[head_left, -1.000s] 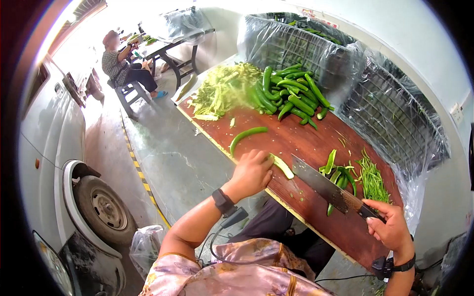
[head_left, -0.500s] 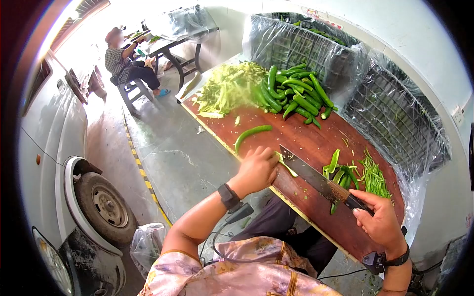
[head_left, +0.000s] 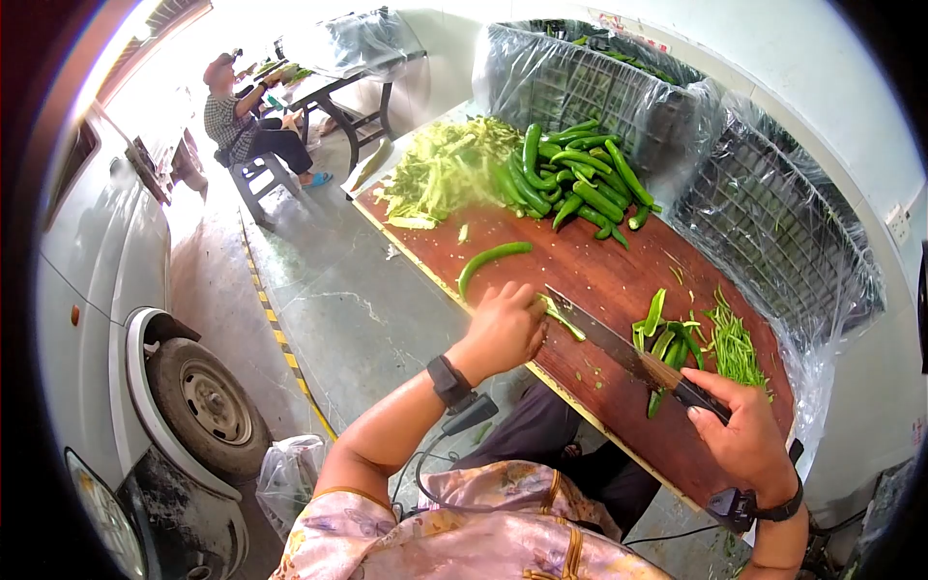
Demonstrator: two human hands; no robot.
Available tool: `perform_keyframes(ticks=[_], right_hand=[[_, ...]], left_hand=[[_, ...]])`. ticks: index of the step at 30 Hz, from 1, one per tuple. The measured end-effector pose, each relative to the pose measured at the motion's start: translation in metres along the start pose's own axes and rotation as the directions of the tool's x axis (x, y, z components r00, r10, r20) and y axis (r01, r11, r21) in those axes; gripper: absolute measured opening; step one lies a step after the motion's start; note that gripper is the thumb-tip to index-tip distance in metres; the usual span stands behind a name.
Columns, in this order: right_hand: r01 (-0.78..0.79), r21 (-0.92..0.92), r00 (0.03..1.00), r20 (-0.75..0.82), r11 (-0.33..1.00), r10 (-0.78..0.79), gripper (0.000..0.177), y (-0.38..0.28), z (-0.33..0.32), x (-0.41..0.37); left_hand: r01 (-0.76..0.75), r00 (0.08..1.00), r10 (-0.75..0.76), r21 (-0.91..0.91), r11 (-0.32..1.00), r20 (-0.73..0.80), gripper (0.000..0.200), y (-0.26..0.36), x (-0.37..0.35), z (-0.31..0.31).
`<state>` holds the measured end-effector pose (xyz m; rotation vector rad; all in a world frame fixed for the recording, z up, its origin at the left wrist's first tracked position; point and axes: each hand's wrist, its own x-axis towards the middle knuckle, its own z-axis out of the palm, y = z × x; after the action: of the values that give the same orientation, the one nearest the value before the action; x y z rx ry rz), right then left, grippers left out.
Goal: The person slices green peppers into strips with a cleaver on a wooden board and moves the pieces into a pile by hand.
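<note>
Left hand [head_left: 505,327]: fingers curled over the pale pepper piece [head_left: 565,320], pinning it to the table [head_left: 609,275].
Right hand [head_left: 742,430]: fingers wrapped round the handle of the knife [head_left: 612,340].
Cutting: best with left fingertips tucked back, knife steady; edge contact is hard to tell.
Pepper piece: by the table's near edge, just beside the knife; long axis far-left to near-right, free end pointing near-right.

Your left arm [head_left: 387,425] reaches forward with the elbow bent, ending in a left hand [head_left: 505,327] turned palm down, fingers [head_left: 522,296] bunched and curled. Your right forearm [head_left: 783,543] rises from the lower edge, and your right hand [head_left: 742,433] is closed in a grip.
</note>
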<state>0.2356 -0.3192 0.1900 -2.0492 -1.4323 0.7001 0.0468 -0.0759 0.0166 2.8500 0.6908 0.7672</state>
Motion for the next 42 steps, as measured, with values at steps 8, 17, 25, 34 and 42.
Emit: perform_keyframes(ticks=[8,17,25,34,42], right_hand=[[-0.021,-0.094,0.998,-0.068,0.995,0.015,0.035,0.006,-0.013,-0.028],[0.122,-0.234,0.945,-0.269,0.964,-0.185,0.037,0.034,0.01,-0.046],[0.215,-0.481,0.911,-0.216,0.85,-0.352,0.046,0.032,0.048,-0.03],[0.272,-0.638,0.881,-0.136,0.72,-0.453,0.047,0.031,0.08,-0.027],[0.243,-0.695,0.914,-0.069,0.677,-0.399,0.044,0.021,0.086,-0.036]], left_hand=[[-0.054,0.991,0.053,-0.004,0.999,-0.119,0.024,-0.005,0.0,0.001],[0.213,0.977,-0.214,-0.046,0.976,-0.011,0.024,0.008,-0.01,0.002],[0.19,0.98,-0.195,-0.084,0.978,-0.052,0.018,0.03,-0.023,0.004],[0.087,0.987,-0.088,-0.013,0.996,-0.136,0.017,0.025,-0.033,0.014],[0.061,0.971,-0.051,0.037,0.997,-0.234,0.011,0.026,-0.034,0.011]])
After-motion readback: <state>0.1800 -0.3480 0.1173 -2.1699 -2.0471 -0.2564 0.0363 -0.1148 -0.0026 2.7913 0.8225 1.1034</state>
